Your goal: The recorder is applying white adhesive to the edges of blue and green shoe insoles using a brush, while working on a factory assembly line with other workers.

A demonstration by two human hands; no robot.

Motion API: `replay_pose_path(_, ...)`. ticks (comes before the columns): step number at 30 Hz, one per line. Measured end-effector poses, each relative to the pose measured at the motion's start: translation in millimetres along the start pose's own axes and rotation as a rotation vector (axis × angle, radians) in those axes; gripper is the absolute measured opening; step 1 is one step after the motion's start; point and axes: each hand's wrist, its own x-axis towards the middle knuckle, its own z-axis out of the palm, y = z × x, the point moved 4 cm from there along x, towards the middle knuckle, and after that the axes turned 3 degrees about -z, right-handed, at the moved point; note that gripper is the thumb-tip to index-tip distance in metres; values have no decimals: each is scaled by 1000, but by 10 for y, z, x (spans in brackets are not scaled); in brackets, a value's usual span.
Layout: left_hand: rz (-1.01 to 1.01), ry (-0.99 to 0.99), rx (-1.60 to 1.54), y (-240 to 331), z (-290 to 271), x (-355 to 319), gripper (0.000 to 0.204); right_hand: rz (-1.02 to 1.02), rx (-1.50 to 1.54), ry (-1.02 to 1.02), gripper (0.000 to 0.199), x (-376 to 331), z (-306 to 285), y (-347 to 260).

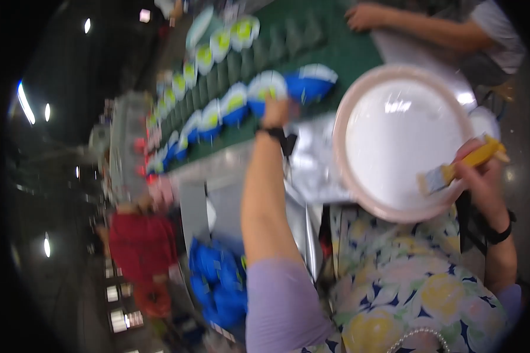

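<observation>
Right hand (pixel 483 175) wrapped round a yellow brush (pixel 477 156) — bristles (pixel 423 183) to its left, over the basin (pixel 388 147)

Blur leaves contact between the left hand (pixel 278 112) and a blue-and-white piece (pixel 265 84) uncertain.

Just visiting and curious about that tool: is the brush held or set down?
Held: the right hand grips the yellow-handled brush, its bristles over the pink-rimmed basin.
</observation>
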Motion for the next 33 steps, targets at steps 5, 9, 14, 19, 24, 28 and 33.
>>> replay_pose_path(5,-655,-169,-177,-2023,-1931,13,29,-91,-217,-72,13,10,33,-15)
replay_pose_path(9,-1477,288,-1512,-3143,-3987,-1408,54,-147,-79,-218,28,41,426,-101)
replay_pose_path(14,-1521,153,-780,-2395,-6354,-2560,50,-107,55,-290,23,193,720,-53)
replay_pose_path(19,-1907,-651,-824,-655,-6372,-3117,53,-209,161,-340,20,160,735,-232)
replay_pose_path(24,-2084,-1238,-1235,1452,-4592,-4401,67,-202,180,-340,18,-47,638,-376)
replay_pose_path(28,-2370,-403,-1629,1930,-3537,-4543,35,-133,111,-316,19,5,598,-239)
replay_pose_path(33,-1469,-430,-797,448,-3196,-3071,43,-184,34,-224,23,-95,426,-403)
